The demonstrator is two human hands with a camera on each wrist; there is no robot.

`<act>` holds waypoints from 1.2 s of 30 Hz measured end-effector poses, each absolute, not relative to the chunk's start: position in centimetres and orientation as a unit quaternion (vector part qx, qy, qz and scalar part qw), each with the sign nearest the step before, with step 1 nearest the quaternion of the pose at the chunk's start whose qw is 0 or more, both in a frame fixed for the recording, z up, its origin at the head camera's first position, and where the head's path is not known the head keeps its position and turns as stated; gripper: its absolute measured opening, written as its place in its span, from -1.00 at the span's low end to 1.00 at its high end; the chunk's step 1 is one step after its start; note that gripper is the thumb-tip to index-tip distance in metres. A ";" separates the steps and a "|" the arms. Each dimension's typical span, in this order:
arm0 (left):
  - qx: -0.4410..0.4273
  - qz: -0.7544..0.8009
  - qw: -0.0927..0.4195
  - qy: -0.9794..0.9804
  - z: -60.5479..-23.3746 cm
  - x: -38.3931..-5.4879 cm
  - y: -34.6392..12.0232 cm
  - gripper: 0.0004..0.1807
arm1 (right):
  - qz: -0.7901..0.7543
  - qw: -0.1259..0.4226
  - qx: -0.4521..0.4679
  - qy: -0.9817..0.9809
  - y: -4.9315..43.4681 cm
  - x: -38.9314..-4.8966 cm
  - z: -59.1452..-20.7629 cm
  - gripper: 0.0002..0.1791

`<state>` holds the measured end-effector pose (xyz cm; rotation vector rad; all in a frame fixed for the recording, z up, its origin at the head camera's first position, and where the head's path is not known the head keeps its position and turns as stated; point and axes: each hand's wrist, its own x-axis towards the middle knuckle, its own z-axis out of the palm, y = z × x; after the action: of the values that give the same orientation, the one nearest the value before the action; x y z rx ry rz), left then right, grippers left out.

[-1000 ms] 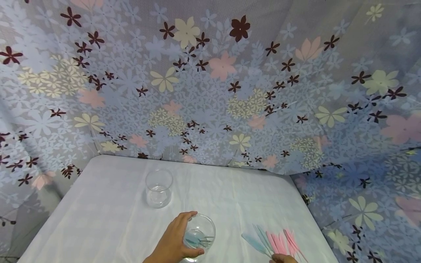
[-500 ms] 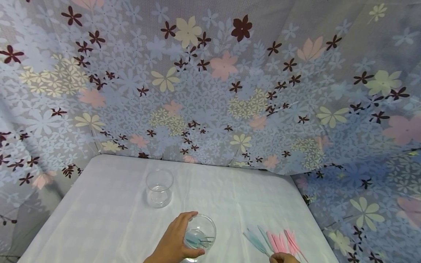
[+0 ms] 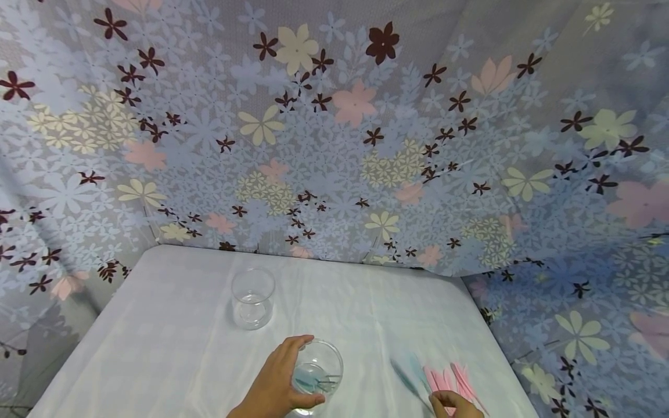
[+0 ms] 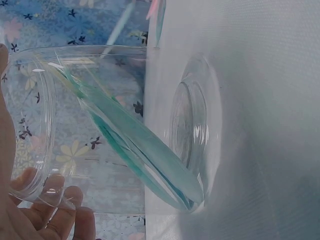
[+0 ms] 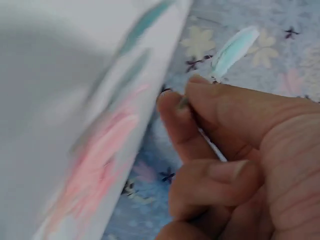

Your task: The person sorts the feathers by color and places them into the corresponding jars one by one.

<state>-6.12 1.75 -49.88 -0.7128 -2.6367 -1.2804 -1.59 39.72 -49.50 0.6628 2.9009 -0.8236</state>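
Observation:
My left hand [image 3: 279, 383] grips a clear glass jar [image 3: 320, 352] near its rim, fingers and thumb spread round the wall. The jar stands upright on the table, and several teal feathers [image 4: 140, 145] lean slantwise inside it. At the table's right, my right hand [image 3: 455, 403] pinches the thin quill of one teal feather [image 5: 235, 52] between thumb and index finger. Beside that hand, other teal feathers [image 5: 147, 22] and a bunch of pink feathers [image 5: 105, 155] lie on the table, blurred in the right wrist view.
A second clear glass jar [image 3: 253, 299] stands farther back, left of centre, with nothing seen in it. White cloth covers the table [image 3: 172, 337]. A flowered curtain [image 3: 324, 145] hangs behind it and along its sides.
My right hand has risen slightly and shifted right, drawing one teal feather away from the others by its quill. My left hand and the jar it holds have stayed in place.

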 end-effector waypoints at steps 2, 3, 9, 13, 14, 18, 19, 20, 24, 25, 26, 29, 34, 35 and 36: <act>-0.235 -0.424 0.061 -0.873 -49.9 -6.1 1.7 0.07 | -0.265 -0.026 0.215 0.940 38.6 -1.5 -48.6 -0.70; -0.236 -0.423 0.061 -0.873 -49.9 -6.2 1.7 0.07 | -0.264 -0.048 0.213 0.939 38.1 -1.4 -48.2 -0.72; -0.240 -0.424 0.067 -0.871 -50.0 -6.1 1.8 0.09 | -0.287 -0.156 0.206 0.922 35.2 -1.2 -45.9 -0.83; -0.242 -0.425 0.070 -0.870 -49.9 -6.0 1.8 0.08 | -0.305 -0.204 0.173 0.914 33.8 -1.5 -44.9 -0.92; -0.242 -0.427 0.069 -0.869 -49.8 -5.9 1.7 0.07 | -0.312 -0.211 0.160 0.912 33.6 -1.6 -44.7 -0.94; -0.238 -0.428 0.065 -0.869 -49.6 -6.0 1.7 0.06 | -0.349 -0.207 0.117 0.906 32.6 -2.2 -43.8 -0.95; -0.237 -0.430 0.064 -0.869 -49.6 -6.0 1.7 0.07 | -0.360 -0.203 0.109 0.904 32.4 -2.3 -43.6 -0.96; -0.237 -0.429 0.061 -0.869 -49.7 -6.0 1.7 0.07 | -0.369 -0.199 0.103 0.902 32.1 -2.4 -43.5 -0.96; -0.238 -0.436 0.042 -0.867 -49.8 -6.1 1.7 0.05 | -0.407 -0.197 0.077 0.889 31.0 -2.5 -42.9 -0.96; -0.238 -0.438 0.036 -0.866 -49.9 -6.1 1.7 0.05 | -0.412 -0.198 0.071 0.887 30.7 -2.6 -42.8 -0.96; -0.238 -0.437 0.031 -0.867 -49.9 -6.1 1.7 0.04 | -0.416 -0.198 0.066 0.885 30.4 -2.6 -42.7 -0.96; -0.239 -0.438 0.028 -0.866 -49.9 -6.2 1.7 0.02 | -0.420 -0.205 0.052 0.883 29.9 -2.8 -42.5 -0.90; -0.247 -0.438 0.037 -0.864 -49.8 -6.4 1.7 0.02 | -0.425 -0.211 0.026 0.880 29.4 -3.0 -42.5 -0.94; -0.248 -0.438 0.035 -0.863 -49.8 -6.4 1.7 0.01 | -0.425 -0.210 0.024 0.880 29.3 -3.0 -42.5 -0.95; -0.248 -0.439 0.030 -0.863 -49.9 -6.4 1.6 0.01 | -0.426 -0.208 0.024 0.880 29.3 -3.0 -42.6 -0.95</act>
<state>-6.42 1.64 -49.86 -0.7660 -2.6613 -1.3521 -2.98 29.28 -42.60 0.0877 3.2053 -1.5504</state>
